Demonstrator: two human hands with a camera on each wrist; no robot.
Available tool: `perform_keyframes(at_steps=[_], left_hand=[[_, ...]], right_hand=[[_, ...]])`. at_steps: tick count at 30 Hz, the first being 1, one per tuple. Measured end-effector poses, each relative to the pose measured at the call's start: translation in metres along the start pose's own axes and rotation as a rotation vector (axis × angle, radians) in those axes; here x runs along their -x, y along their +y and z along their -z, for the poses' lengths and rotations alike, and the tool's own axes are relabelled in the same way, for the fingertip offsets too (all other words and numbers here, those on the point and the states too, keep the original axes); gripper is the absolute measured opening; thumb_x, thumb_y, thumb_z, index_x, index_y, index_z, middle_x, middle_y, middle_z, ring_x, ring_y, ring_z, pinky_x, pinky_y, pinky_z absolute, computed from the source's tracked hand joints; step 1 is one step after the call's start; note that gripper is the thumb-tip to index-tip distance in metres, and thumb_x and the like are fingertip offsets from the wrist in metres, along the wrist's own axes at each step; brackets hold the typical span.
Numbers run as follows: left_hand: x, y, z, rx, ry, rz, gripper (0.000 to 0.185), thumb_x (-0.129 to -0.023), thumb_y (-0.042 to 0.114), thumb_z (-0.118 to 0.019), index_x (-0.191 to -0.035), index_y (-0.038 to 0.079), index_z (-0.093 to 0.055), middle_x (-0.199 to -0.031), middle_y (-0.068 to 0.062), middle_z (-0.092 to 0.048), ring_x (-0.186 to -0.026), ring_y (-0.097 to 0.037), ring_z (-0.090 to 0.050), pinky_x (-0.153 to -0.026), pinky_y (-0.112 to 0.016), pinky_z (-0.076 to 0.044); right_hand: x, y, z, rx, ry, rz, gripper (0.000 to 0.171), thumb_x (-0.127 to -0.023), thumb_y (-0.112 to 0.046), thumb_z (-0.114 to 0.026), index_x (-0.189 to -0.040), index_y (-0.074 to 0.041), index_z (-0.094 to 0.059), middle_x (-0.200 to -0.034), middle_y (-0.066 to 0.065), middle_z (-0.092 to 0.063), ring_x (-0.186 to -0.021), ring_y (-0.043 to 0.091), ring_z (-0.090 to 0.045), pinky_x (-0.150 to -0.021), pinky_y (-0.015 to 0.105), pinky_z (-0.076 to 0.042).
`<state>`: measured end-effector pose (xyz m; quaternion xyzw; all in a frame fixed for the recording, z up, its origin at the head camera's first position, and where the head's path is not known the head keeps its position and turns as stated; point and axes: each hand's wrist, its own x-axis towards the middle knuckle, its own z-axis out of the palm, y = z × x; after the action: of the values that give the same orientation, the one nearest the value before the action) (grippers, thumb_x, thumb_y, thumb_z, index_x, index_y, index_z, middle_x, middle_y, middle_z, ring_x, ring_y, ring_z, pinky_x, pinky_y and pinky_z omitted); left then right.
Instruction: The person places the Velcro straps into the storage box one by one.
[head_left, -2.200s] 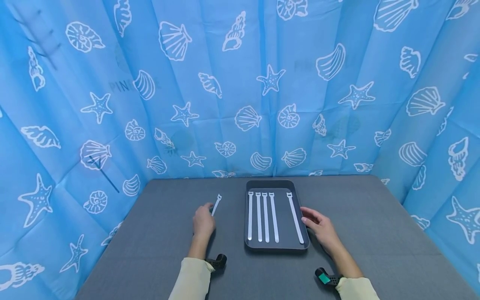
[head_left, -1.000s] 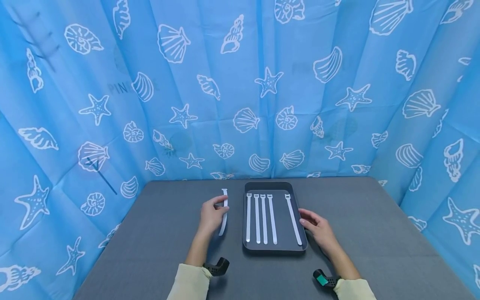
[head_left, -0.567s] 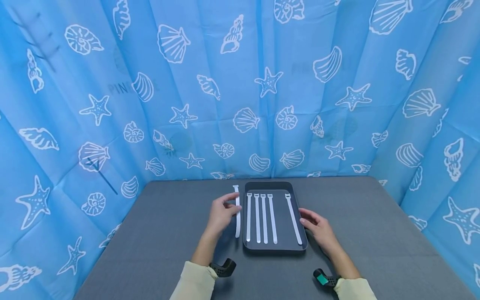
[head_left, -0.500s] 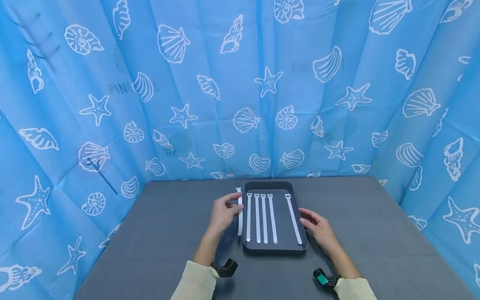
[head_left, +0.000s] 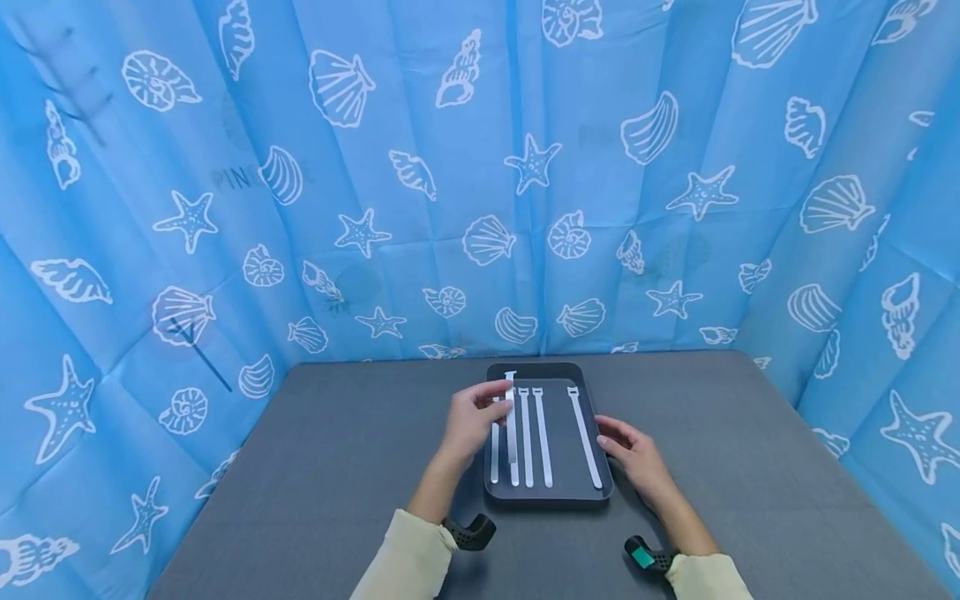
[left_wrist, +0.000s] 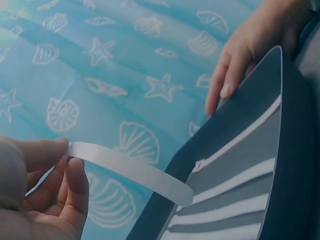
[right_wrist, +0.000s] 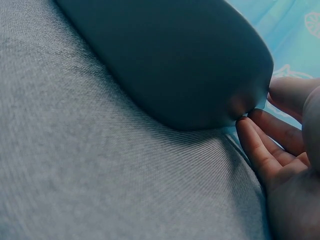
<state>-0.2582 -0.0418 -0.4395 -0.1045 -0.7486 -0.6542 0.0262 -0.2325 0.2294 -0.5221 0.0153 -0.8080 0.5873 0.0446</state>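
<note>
White flat plastic strap [head_left: 511,417], thin and bendy, hangs over the left part of the dark rectangular tray [head_left: 599,494], pinched near its middle between thumb and fingers of the left hand [head_left: 471,421]. It looks very light and limp enough to sag, so a grip near the middle likely keeps both ends manageable. Four similar white straps [head_left: 538,437] lie lengthwise in the tray. The right hand [head_left: 633,454], fingers relaxed, touches the tray's right edge on the grey cloth-covered table [head_left: 322,467].
</note>
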Motion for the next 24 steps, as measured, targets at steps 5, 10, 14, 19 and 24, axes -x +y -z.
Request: perform_keyframes(at_steps=[5, 10, 14, 19, 24], left_hand=[[-0.002, 0.000, -0.015, 0.048, -0.028, 0.028, 0.026, -0.089, 0.010, -0.071, -0.115, 0.013, -0.072, -0.106, -0.004, -0.066, -0.078, -0.018, -0.063, -0.072, -0.034, -0.056], [-0.004, -0.001, -0.034, 0.076, -0.057, 0.044, 0.028, -0.087, 0.007, -0.072, -0.115, 0.012, -0.071, -0.106, -0.004, -0.065, -0.079, -0.017, -0.065, -0.071, -0.029, -0.056], [-0.004, -0.005, -0.046, 0.073, -0.082, 0.073, 0.028, -0.087, 0.005, -0.071, -0.114, 0.014, -0.072, -0.107, -0.003, -0.065, -0.081, -0.016, -0.066, -0.072, -0.028, -0.056], [-0.006, -0.013, -0.057, 0.120, -0.102, 0.135, 0.028, -0.086, 0.004, -0.072, -0.111, 0.018, -0.073, -0.109, -0.004, -0.066, -0.078, -0.018, -0.067, -0.070, -0.029, -0.056], [-0.005, -0.020, -0.066, 0.155, -0.121, 0.175, 0.028, -0.086, 0.004, -0.072, -0.111, 0.017, -0.073, -0.109, -0.004, -0.066, -0.078, -0.019, -0.068, -0.071, -0.030, -0.056]], right_hand=[[0.000, 0.001, 0.000, -0.004, 0.004, -0.007, 0.041, -0.099, -0.013, -0.057, -0.138, -0.001, -0.051, -0.137, 0.020, -0.052, -0.123, 0.034, -0.050, -0.100, 0.047, -0.042], [0.000, 0.002, 0.000, -0.004, 0.002, -0.012, 0.041, -0.099, -0.013, -0.057, -0.138, -0.001, -0.051, -0.137, 0.020, -0.052, -0.123, 0.034, -0.050, -0.101, 0.047, -0.042], [-0.002, 0.002, -0.001, -0.008, 0.002, -0.017, 0.041, -0.099, -0.014, -0.057, -0.138, -0.002, -0.051, -0.138, 0.020, -0.052, -0.124, 0.034, -0.050, -0.100, 0.047, -0.042], [-0.003, 0.001, -0.001, 0.001, 0.004, -0.016, 0.041, -0.100, -0.015, -0.056, -0.138, -0.002, -0.051, -0.137, 0.020, -0.052, -0.123, 0.034, -0.050, -0.100, 0.048, -0.042], [-0.003, 0.002, 0.000, -0.006, 0.001, -0.007, 0.041, -0.100, -0.014, -0.056, -0.138, -0.002, -0.051, -0.137, 0.020, -0.052, -0.123, 0.034, -0.050, -0.100, 0.048, -0.042]])
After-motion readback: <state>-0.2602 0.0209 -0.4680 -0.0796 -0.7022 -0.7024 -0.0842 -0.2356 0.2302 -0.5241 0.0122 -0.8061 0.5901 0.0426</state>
